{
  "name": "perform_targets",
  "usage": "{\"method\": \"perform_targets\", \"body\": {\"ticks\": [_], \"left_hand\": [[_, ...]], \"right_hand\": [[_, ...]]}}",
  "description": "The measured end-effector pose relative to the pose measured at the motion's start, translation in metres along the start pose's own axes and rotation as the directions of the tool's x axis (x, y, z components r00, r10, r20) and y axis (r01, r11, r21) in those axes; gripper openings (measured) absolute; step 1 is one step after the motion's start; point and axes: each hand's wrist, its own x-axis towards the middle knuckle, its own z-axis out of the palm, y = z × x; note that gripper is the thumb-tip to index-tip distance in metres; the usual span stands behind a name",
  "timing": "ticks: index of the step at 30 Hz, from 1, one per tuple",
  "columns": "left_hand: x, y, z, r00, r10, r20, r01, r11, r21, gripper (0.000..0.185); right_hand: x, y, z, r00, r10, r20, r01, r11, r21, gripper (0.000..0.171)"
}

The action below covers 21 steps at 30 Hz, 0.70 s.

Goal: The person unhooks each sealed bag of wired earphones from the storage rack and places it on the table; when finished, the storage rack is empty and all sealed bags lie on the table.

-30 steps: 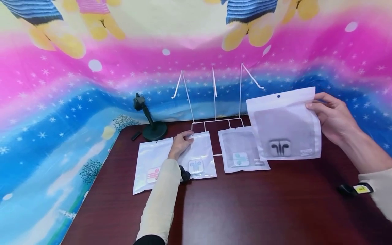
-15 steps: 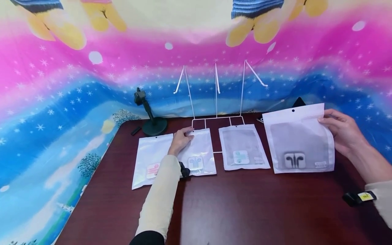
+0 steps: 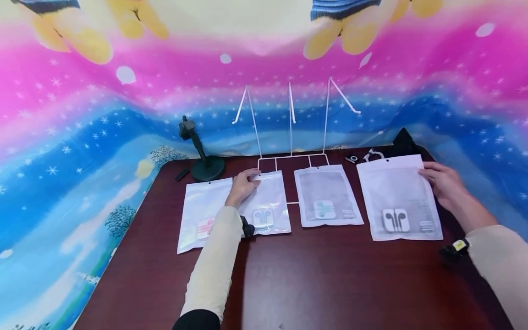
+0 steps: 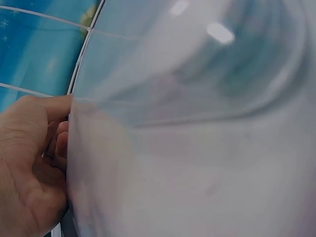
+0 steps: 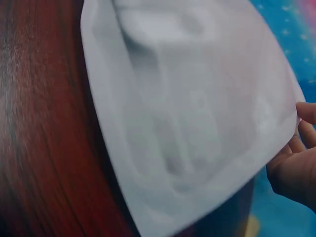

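Note:
My right hand (image 3: pixel 445 183) pinches the upper right edge of a white zip bag (image 3: pixel 402 183) that holds boxed black earphones (image 3: pixel 396 221). In the right wrist view this bag (image 5: pixel 207 123) slants close over the brown table. My left hand (image 3: pixel 243 187) pinches the upper left edge of another zip bag (image 3: pixel 270 192), with boxed blue earphones (image 3: pixel 263 218) inside. The left wrist view shows thumb and fingers at the glossy bag's edge (image 4: pixel 148 168). Left of that hand lies a bag (image 3: pixel 198 201) with pink earphones (image 3: pixel 205 228), partly hidden by the sleeve. A bag (image 3: pixel 323 183) with green earphones (image 3: pixel 325 209) lies between my hands.
Behind the bags stands a white wire rack (image 3: pixel 291 123) with three prongs. A dark round-based stand (image 3: pixel 208 167) and a small black object (image 3: pixel 182 174) sit at the back left. Small items (image 3: pixel 373 155) and a black object (image 3: pixel 404 141) are at the back right of the table (image 3: pixel 330 275).
My right hand has lowered the bag with black earphones, from overlapping the green-earphone bag to beside it on the right. The left hand keeps its place on its bag.

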Motion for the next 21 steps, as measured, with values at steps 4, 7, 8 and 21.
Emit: {"method": "perform_targets", "body": {"ticks": [4,7,8,21], "left_hand": [[0.0,-0.001,-0.002,1.0,0.01,0.006,-0.01,1.0,-0.005,0.04],[-0.002,-0.002,-0.003,1.0,0.002,0.02,-0.002,1.0,0.002,0.04],[-0.003,-0.002,-0.003,1.0,-0.002,0.026,0.002,1.0,0.01,0.04],[-0.003,0.014,-0.003,0.999,-0.007,0.039,0.0,0.986,0.169,0.038]], "right_hand": [[0.012,0.016,0.004,0.997,0.021,-0.074,-0.032,0.988,-0.151,0.016],[0.018,0.028,0.007,0.994,0.021,-0.109,-0.046,0.972,-0.232,0.031],[0.019,0.031,0.007,0.992,0.024,-0.125,-0.056,0.963,-0.263,0.037],[0.024,0.027,0.015,0.971,-0.086,-0.222,-0.042,0.857,-0.514,0.05]]}}
